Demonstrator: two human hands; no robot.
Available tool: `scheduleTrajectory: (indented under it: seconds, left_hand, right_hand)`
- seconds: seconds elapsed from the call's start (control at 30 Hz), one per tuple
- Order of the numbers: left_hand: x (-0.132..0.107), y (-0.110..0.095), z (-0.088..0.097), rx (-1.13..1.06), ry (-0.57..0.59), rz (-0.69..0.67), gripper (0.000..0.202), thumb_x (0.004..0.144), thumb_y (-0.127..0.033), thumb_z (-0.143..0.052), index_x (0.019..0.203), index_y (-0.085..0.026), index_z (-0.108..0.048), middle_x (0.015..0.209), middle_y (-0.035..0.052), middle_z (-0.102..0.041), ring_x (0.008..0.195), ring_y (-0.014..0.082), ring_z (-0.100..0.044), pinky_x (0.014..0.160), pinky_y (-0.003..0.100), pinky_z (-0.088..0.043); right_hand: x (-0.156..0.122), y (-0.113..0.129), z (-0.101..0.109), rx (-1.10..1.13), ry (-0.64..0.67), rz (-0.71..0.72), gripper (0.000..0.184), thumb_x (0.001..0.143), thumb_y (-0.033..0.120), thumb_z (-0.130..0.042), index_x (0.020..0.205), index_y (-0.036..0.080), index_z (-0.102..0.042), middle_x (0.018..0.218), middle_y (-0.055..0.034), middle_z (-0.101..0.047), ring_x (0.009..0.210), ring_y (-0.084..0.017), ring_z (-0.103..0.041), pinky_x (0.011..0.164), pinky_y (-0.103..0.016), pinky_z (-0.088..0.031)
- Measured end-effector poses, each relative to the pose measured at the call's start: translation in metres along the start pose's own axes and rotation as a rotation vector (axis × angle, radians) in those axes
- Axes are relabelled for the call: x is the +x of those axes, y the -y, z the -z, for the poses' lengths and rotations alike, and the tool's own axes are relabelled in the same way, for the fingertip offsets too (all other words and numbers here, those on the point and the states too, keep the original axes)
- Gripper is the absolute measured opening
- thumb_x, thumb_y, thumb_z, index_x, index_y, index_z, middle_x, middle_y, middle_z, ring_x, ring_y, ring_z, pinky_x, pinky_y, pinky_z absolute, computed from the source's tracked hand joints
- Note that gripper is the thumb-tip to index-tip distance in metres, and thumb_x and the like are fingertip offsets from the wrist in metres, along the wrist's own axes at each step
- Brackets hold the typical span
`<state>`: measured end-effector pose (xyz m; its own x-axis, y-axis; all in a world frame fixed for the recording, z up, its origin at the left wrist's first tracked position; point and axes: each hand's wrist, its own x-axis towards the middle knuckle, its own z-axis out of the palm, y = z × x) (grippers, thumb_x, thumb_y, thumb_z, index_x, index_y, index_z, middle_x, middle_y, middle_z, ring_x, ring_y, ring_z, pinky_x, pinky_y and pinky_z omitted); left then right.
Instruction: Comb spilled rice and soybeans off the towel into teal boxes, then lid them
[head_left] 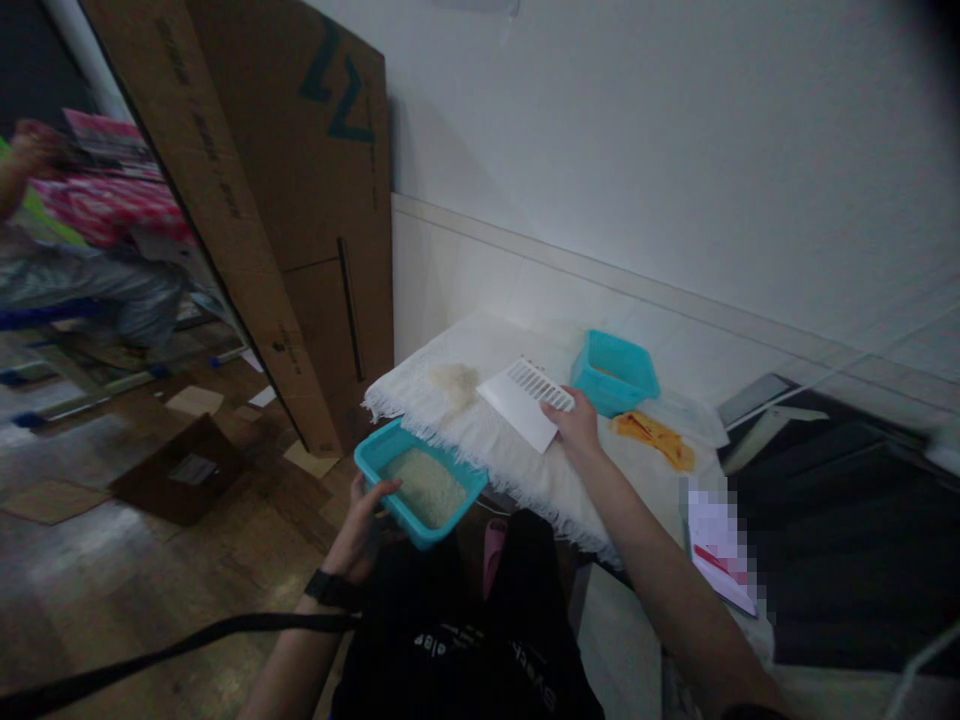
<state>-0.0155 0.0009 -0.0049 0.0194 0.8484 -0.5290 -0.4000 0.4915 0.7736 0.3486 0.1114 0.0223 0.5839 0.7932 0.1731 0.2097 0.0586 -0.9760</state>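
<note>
- Left hand [361,537]: fingers grip the blue tub [431,538] of pale grain, just off the surface's [517,335] near-left edge.
- Right hand [579,425]: fingers pinch the slotted white card [517,405] beside a grain heap [456,382].
- Tub likely stiff, its load shifting; hold opposite walls. Card seems light.
- Fringe [517,487] could snag; second tub [611,393] and orange cloth [652,440] lie right.

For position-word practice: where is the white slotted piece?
The white slotted piece is near the head view's centre, in the right hand, just right of the pale heap.
</note>
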Motion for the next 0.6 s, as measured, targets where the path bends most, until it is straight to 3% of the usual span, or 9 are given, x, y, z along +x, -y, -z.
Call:
scheduleTrajectory:
  seconds: [0.2,0.6]
  left_hand:
    - [0.002,-0.002,0.005,-0.013,-0.010,-0.016,0.089,0.077,-0.042,-0.088,0.152,-0.039,-0.040,0.112,0.0054,-0.066,0.082,0.0235,-0.071,0.070,0.039,-0.062]
    - [0.002,-0.002,0.004,-0.002,-0.012,-0.042,0.088,0.081,-0.041,-0.084,0.155,-0.038,-0.037,0.124,0.0092,-0.066,0.084,0.0247,-0.072,0.070,0.043,-0.064]
  right_hand:
    - [-0.008,-0.009,-0.011,-0.007,0.116,0.012,0.061,0.054,0.045,-0.091,0.107,0.025,-0.067,0.086,-0.0003,-0.077,0.083,-0.027,-0.073,0.075,-0.042,-0.062]
    - [-0.055,0.004,-0.006,0.059,0.335,-0.037,0.068,0.054,0.051,-0.097,0.110,0.023,-0.070,0.091,-0.0024,-0.079,0.083,-0.026,-0.073,0.081,-0.043,-0.061]
